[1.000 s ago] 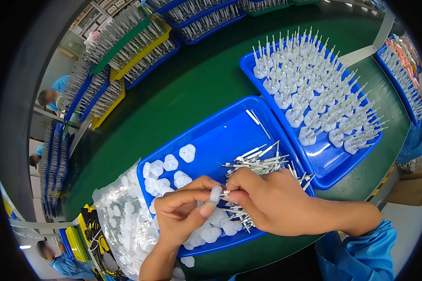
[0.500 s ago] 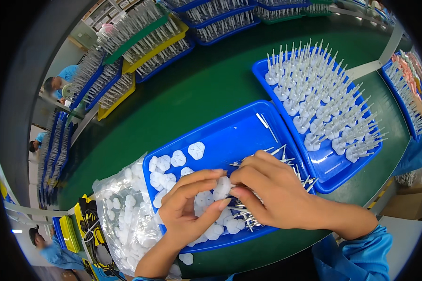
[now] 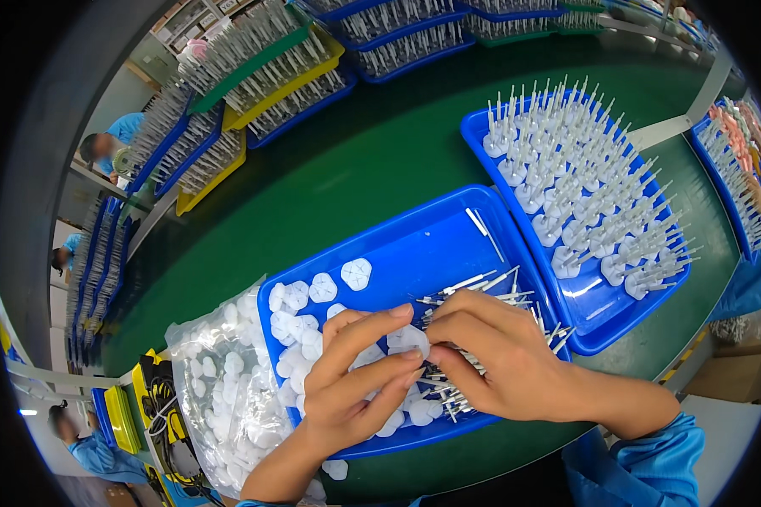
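Over the near blue tray [image 3: 427, 245], my two hands meet at a small translucent white plastic piece with a rounded, lobed outline [image 3: 408, 340]. My left hand [image 3: 351, 372] pinches it between thumb and fingers. My right hand [image 3: 507, 359] is closed at the piece's right edge, its fingertips pressed together; whatever they hold is hidden. Similar loose white pieces [image 3: 356, 274] lie in the tray's left part. Under and beside my right hand are thin white-and-metal rods [image 3: 445, 390] in a loose heap.
Right of it, a second blue tray [image 3: 596, 306] holds rows of white pieces with upright rods. A clear bag of white pieces [image 3: 228, 397] lies at left. Stacked filled trays [image 3: 283, 80] stand at the back. One loose piece [image 3: 336, 469] rests on the green table [image 3: 347, 160].
The white piece has turned from nearly edge-on to show more of its face. My left fingers have shifted around it, and my right hand has moved slightly right and down.
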{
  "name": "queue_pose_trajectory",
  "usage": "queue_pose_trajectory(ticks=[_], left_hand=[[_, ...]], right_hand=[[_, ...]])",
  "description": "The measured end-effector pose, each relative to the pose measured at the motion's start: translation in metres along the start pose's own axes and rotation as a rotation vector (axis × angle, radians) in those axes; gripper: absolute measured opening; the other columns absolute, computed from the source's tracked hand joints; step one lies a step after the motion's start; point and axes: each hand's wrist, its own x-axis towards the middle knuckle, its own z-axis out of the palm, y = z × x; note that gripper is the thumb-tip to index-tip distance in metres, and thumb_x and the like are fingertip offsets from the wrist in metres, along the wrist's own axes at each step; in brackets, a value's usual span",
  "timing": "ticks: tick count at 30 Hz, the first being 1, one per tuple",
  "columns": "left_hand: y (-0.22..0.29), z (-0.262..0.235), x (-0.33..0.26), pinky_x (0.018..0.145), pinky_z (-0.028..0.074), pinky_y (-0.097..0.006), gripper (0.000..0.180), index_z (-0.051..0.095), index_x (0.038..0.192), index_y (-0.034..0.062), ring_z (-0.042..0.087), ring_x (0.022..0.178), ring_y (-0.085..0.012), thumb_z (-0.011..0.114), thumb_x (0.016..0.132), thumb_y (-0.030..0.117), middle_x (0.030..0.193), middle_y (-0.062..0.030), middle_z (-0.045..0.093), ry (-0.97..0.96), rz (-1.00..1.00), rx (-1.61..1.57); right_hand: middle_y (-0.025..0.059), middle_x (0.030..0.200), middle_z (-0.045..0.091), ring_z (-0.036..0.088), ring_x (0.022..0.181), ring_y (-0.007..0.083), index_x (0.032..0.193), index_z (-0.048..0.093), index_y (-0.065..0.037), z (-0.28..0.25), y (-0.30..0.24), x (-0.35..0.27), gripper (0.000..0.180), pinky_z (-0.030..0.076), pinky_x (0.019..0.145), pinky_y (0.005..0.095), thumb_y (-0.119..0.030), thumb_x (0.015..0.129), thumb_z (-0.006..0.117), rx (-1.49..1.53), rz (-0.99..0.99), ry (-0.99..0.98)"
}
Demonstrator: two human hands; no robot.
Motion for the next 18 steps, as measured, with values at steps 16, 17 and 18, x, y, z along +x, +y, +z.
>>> queue_pose_trajectory(ticks=[16,17,18], left_hand=[[-0.0001,0.0076,-0.0032,0.087,0.056,-0.043,0.039,0.066,0.115,-0.0039,0.067,0.108,-0.0405,0.077,0.078,-0.006,0.128,-0.0317,0.060,0.083,0.101,0.019],[0.0003,0.0076,-0.0031,0.087,0.057,-0.043,0.038,0.066,0.115,-0.0046,0.067,0.109,-0.0406,0.077,0.078,-0.006,0.128,-0.0316,0.059,0.075,0.098,0.039],[0.0011,0.0074,-0.0029,0.088,0.057,-0.043,0.038,0.065,0.115,-0.0053,0.067,0.109,-0.0406,0.077,0.079,-0.005,0.128,-0.0316,0.059,0.067,0.095,0.060]], right_hand=[[0.0131,0.091,0.058,0.062,0.072,0.0315,0.094,0.062,0.001,-0.0029,-0.0014,0.0020,0.012,0.051,0.061,0.0390,0.002,0.084,0.069,0.067,-0.012,-0.004],[0.0130,0.091,0.058,0.062,0.072,0.0315,0.094,0.061,0.001,-0.0030,-0.0012,0.0017,0.012,0.051,0.061,0.0389,0.002,0.084,0.069,0.069,-0.012,-0.006],[0.0130,0.092,0.057,0.062,0.073,0.0315,0.094,0.061,0.001,-0.0030,-0.0009,0.0015,0.013,0.051,0.061,0.0389,0.002,0.084,0.069,0.071,-0.013,-0.008]])
